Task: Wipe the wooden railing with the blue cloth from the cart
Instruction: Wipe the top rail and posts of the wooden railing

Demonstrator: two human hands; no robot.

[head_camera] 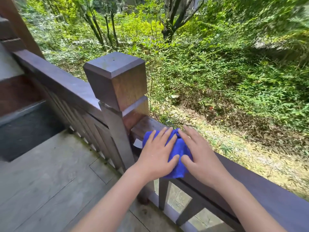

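Note:
A blue cloth (178,151) lies bunched on the top rail of the dark wooden railing (260,186), close to the square corner post (117,81). My left hand (157,153) lies flat on the cloth's left part, fingers spread and pointing away from me. My right hand (197,151) presses flat on the cloth's right part, fingers spread too. Both palms rest on the cloth; neither hand closes around it. Most of the cloth is hidden under the hands. The cart is not in view.
A second rail section (55,81) runs from the post toward the back left, with slats below. Grey stone floor tiles (50,181) lie at the left. Beyond the railing the ground drops to a slope of green plants (217,72).

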